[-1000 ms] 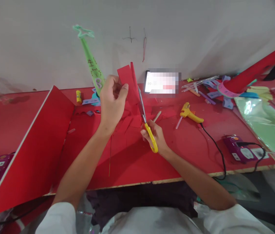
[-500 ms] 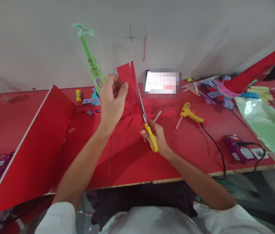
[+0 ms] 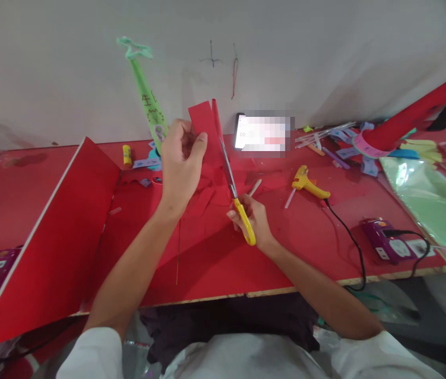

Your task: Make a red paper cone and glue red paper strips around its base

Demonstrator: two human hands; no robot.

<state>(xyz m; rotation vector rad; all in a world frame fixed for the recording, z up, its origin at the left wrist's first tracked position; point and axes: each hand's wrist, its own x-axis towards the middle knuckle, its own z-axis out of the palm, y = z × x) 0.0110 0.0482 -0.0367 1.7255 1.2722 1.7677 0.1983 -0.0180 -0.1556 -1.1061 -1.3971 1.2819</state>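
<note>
A strip of red paper [image 3: 202,117] is pinched between the thumb and fingers of my left hand [image 3: 183,163], held upright above the table. My right hand [image 3: 255,218] grips yellow-handled scissors [image 3: 245,223], their blades pointing up along the paper's right side. A narrow sliver [image 3: 215,116] stands apart from the strip at the top, split by a gap that runs down to the blades. Below the hands lie red paper scraps [image 3: 202,200], partly hidden by my left arm. A pale stick [image 3: 255,187] shows just beyond my right hand.
A yellow glue gun [image 3: 310,184] with a black cord lies to the right, near a purple power socket [image 3: 386,241]. A red panel [image 3: 60,226] stands at the left. Against the wall are a phone [image 3: 260,134], a glue stick [image 3: 127,156] and a green cone [image 3: 146,97].
Almost nothing differs. Both hands, the red paper and the scissors stay in nearly the same place, with a very slight shift in the view.
</note>
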